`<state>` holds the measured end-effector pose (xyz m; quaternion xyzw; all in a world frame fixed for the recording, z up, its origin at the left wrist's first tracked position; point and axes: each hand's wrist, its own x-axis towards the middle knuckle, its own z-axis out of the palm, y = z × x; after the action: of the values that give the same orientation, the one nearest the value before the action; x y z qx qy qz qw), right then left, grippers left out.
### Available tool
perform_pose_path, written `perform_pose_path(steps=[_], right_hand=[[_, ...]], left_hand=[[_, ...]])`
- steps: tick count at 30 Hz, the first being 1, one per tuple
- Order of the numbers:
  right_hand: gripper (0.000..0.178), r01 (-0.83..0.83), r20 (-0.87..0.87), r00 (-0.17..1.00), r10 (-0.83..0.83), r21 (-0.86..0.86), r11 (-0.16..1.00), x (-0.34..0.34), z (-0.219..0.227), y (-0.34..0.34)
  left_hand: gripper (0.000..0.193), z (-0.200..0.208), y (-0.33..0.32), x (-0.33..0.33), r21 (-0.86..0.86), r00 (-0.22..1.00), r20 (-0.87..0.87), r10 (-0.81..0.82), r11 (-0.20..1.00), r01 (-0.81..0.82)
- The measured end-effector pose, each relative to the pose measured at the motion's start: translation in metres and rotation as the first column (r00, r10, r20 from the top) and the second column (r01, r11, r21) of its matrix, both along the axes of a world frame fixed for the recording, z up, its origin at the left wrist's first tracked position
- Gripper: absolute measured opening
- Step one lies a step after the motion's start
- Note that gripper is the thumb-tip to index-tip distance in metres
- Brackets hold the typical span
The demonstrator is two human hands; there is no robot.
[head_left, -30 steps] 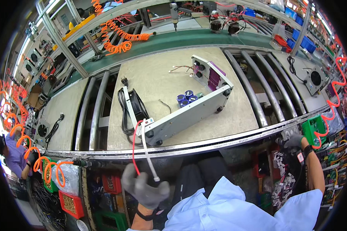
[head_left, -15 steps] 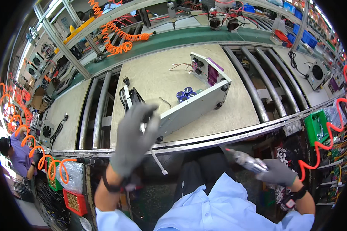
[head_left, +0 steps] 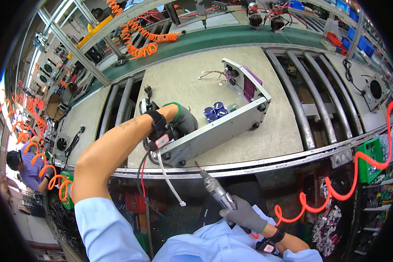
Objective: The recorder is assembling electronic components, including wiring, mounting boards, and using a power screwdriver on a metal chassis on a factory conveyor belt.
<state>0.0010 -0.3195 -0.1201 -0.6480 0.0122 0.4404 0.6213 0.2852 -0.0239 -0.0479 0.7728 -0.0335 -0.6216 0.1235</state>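
Note:
A light grey metal chassis (head_left: 218, 136) stands on its side on the pale work board (head_left: 179, 83). Blue cylindrical capacitors (head_left: 217, 111) and a purple finned heat sink (head_left: 251, 85) show inside it. My gloved left hand (head_left: 184, 123) reaches in behind the chassis's near left end; its fingers are hidden. Beside my left wrist, a white cable (head_left: 168, 181) with a connector hangs over the board's front edge. My gloved right hand (head_left: 245, 215) is closed round a silver power screwdriver (head_left: 216, 191), its bit pointing up and left towards the chassis's lower edge.
Metal rollers (head_left: 292, 98) flank the board. An orange coiled air hose (head_left: 327, 198) runs along the right, near a green parts bin (head_left: 371, 159). Another fan unit (head_left: 375, 89) lies on the far right board. At far left a person in purple (head_left: 28, 170) is at work.
My left hand has gone from in front of the chassis to behind its left end. My right hand has brought the screwdriver leftwards, nearer the board's edge. The whole view has shifted slightly.

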Motion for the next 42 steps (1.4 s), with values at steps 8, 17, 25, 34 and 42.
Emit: perform_pose_path(steps=[8, 17, 25, 34, 42], right_hand=[[0.047, 0.012, -0.215, 0.976, 0.035, 0.212, 0.977, 0.002, -0.010, 0.012], [0.047, 0.099, -0.322, 0.946, -0.027, 0.210, 0.973, 0.001, -0.004, 0.023], [0.051, 0.135, -0.324, 0.944, -0.058, 0.218, 0.967, -0.005, -0.005, 0.026], [0.045, 0.132, -0.321, 0.944, -0.069, 0.177, 0.975, -0.003, 0.002, 0.027], [0.040, 0.143, -0.288, 0.954, -0.086, 0.182, 0.973, -0.004, 0.001, 0.027]], left_hand=[[0.049, -0.038, 0.007, 0.005, -0.067, 0.943, 0.141, -0.300, 0.948, 0.312], [0.050, -0.056, 0.008, 0.001, -0.087, 0.920, 0.158, -0.358, 0.923, 0.374], [0.042, -0.037, 0.008, -0.005, -0.150, 0.944, 0.152, -0.292, 0.937, 0.314], [0.029, -0.008, -0.013, -0.013, 0.037, 0.900, 0.151, -0.409, 0.912, 0.408], [0.035, -0.057, 0.015, -0.003, -0.147, 0.635, 0.379, -0.673, 0.634, 0.759]])
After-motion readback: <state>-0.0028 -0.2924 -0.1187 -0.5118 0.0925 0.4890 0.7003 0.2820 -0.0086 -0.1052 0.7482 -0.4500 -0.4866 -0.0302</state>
